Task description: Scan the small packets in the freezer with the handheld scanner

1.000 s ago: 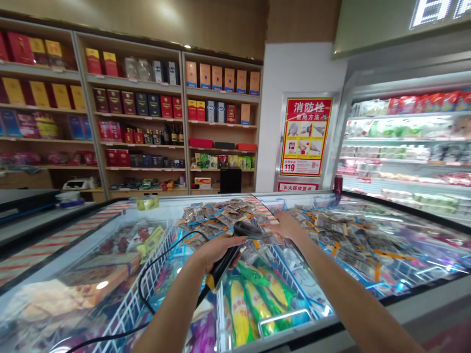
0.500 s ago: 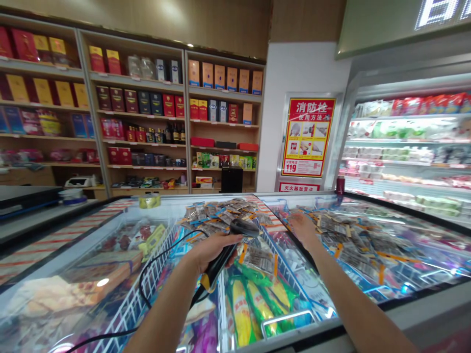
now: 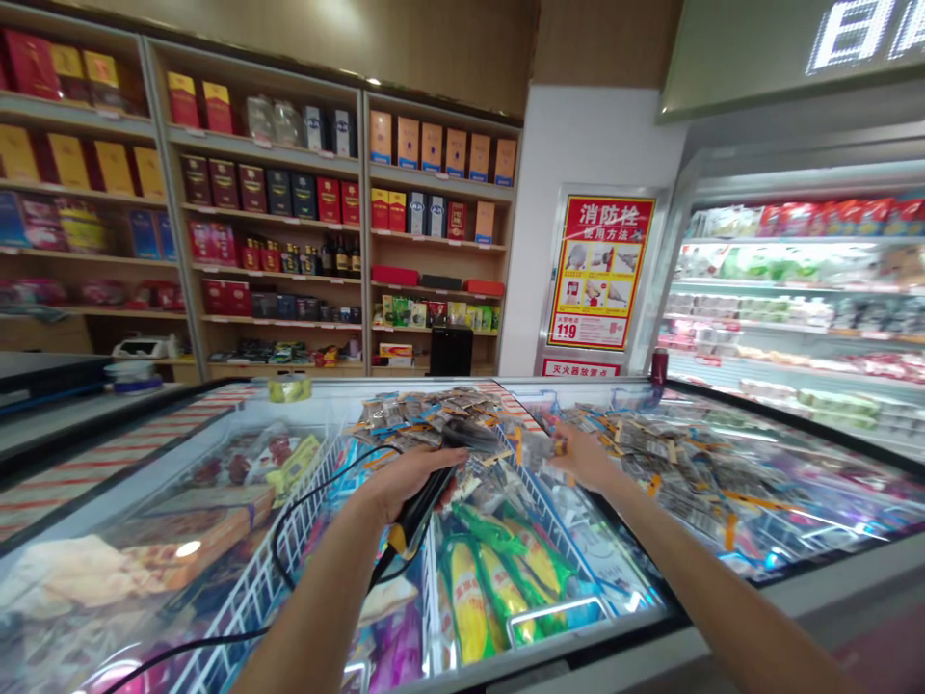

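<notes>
Now: scanner and packet over the freezer

My left hand [image 3: 401, 482] is wrapped tight round the black scanner [image 3: 434, 487], its head pointing across at the small packet [image 3: 543, 448] that my right hand [image 3: 584, 461] pinches just beside it. My 2 hands hang above the chest freezer [image 3: 831, 586], near the pile of packets [image 3: 426, 414]. Below lie yellow corn bags [image 3: 469, 607]. The scanner's cable [image 3: 303, 520] loops leftward.

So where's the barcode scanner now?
Head view, centre: the barcode scanner is gripped in the left hand over the chest freezer, above the corn packs, with the right hand to its right.
</notes>
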Demonstrator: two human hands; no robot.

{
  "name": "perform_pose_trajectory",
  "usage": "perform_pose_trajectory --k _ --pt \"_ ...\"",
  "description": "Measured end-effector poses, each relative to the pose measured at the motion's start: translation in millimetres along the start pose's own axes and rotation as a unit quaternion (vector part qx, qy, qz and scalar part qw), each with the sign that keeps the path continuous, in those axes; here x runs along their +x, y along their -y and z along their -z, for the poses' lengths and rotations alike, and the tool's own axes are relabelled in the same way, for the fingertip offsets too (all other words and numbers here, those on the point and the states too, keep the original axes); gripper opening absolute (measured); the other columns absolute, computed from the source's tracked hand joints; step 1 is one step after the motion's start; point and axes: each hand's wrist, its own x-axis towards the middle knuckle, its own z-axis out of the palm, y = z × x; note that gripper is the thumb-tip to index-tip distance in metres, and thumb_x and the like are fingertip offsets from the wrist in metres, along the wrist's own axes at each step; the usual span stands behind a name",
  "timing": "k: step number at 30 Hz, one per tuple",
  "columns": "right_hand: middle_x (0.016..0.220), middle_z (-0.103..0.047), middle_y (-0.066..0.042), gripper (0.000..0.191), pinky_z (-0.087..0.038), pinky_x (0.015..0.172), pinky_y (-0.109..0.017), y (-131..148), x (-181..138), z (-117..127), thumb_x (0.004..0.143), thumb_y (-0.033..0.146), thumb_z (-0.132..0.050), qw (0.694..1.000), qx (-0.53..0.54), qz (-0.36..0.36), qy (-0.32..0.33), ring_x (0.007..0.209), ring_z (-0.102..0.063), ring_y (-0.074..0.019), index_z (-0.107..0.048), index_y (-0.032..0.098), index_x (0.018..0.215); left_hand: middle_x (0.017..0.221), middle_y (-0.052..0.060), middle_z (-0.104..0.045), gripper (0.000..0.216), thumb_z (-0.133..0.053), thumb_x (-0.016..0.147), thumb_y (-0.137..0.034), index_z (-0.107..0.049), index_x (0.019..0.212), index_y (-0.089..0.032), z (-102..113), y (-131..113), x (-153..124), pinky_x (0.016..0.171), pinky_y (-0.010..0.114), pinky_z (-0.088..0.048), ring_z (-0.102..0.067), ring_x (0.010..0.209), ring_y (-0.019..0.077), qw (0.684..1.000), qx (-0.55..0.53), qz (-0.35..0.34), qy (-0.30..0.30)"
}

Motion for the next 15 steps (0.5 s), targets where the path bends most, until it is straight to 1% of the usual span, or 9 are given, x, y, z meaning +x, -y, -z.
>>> perform_pose_trajectory --k 1,2,3,4,6,8,10,12,15 --pt "0.078 -0.063 -0.006 0.021 -0.036 0.062 -0.025 -3.2 4.8 8.2 0.065 0.014 -0.055 0.998 -0.051 0.016 -0.028 0.073 -0.057 -0.0183 -0.058 0.017 0.086 0.048 -0.003 -0.052 0.043 -0.063 0.053 -0.057 -0.052 0.06 -0.016 0.0 0.6 0.9 0.045 0.023 -0.034 -0.046 0.043 0.0096 1.0 0.003 -0.001 -0.001" --pt "0.083 -0.063 -0.008 0.021 -0.036 0.065 -0.026 -4.4 7.4 13.6 0.066 0.011 -0.052 0.993 -0.101 0.035 -0.042 0.077 -0.057 -0.02 -0.06 0.016 0.085 0.047 -0.003 -0.052 0.044 -0.063 0.053 -0.058 -0.052 0.059 -0.016 -0.4 1.1 2.3 0.045 0.023 -0.033 -0.045 0.043 0.0096 1.0 0.006 -0.002 -0.001" --pt "0.086 -0.063 -0.011 0.021 -0.037 0.067 -0.028 -3.5 7.8 15.5 0.067 0.008 -0.05 0.987 -0.144 0.052 -0.037 0.079 -0.058 -0.0217 -0.061 0.015 0.084 0.046 -0.003 -0.052 0.043 -0.063 0.053 -0.058 -0.052 0.058 -0.016 -1.2 1.4 4.3 0.044 0.023 -0.033 -0.045 0.042 0.0097 1.0 0.01 -0.003 -0.001" --pt "0.086 -0.064 -0.014 0.019 -0.037 0.067 -0.03 -0.9 6.1 13.9 0.068 0.008 -0.048 0.982 -0.176 0.066 -0.016 0.079 -0.058 -0.0232 -0.062 0.014 0.08 0.046 -0.003 -0.052 0.043 -0.063 0.053 -0.058 -0.052 0.058 -0.016 -2.3 1.5 6.8 0.044 0.023 -0.032 -0.045 0.042 0.0098 1.0 0.016 -0.002 0.0" --pt "0.079 -0.064 -0.016 0.014 -0.038 0.065 -0.032 7.1 -1.0 2.3 0.069 0.01 -0.049 0.974 -0.199 0.097 0.046 0.073 -0.059 -0.0248 -0.063 0.014 0.07 0.045 -0.002 -0.052 0.043 -0.063 0.054 -0.057 -0.052 0.056 -0.016 -5.0 0.5 13.5 0.044 0.023 -0.032 -0.045 0.041 0.01 1.0 0.029 0.001 0.005" --pt "0.075 -0.064 -0.014 0.008 -0.038 0.066 -0.033 15.1 -8.9 -14.8 0.066 0.014 -0.054 0.969 -0.182 0.146 0.086 0.074 -0.059 -0.0252 -0.061 0.015 0.062 0.045 -0.002 -0.052 0.041 -0.064 0.055 -0.055 -0.052 0.054 -0.016 -7.1 -2.8 21.0 0.043 0.023 -0.031 -0.044 0.04 0.0099 0.999 0.045 0.004 0.011" --pt "0.076 -0.064 -0.01 0.005 -0.037 0.067 -0.03 19.8 -14.4 -30.9 0.064 0.017 -0.056 0.969 -0.14 0.182 0.093 0.076 -0.058 -0.023 -0.061 0.017 0.063 0.045 -0.002 -0.051 0.038 -0.065 0.055 -0.052 -0.053 0.054 -0.016 -7.6 -8.1 26.9 0.043 0.024 -0.03 -0.043 0.04 0.0097 0.998 0.059 0.005 0.012" --pt "0.078 -0.063 -0.007 0.009 -0.036 0.064 -0.027 20.0 -17.5 -42.7 0.067 0.02 -0.052 0.977 -0.094 0.173 0.083 0.075 -0.056 -0.0193 -0.06 0.017 0.072 0.045 -0.002 -0.052 0.035 -0.065 0.058 -0.049 -0.053 0.054 -0.017 -6.1 -13.8 29.5 0.044 0.024 -0.03 -0.043 0.041 0.0098 0.998 0.063 -0.001 0.013" --pt "0.078 -0.063 -0.006 0.018 -0.036 0.06 -0.024 13.7 -20.3 -51.3 0.067 0.017 -0.049 0.986 -0.013 0.138 0.088 0.07 -0.055 -0.0163 -0.059 0.017 0.083 0.048 -0.001 -0.053 0.033 -0.062 0.063 -0.049 -0.055 0.056 -0.017 -1.3 -19.0 28.0 0.045 0.024 -0.032 -0.045 0.042 0.0103 0.997 0.059 -0.011 0.045"
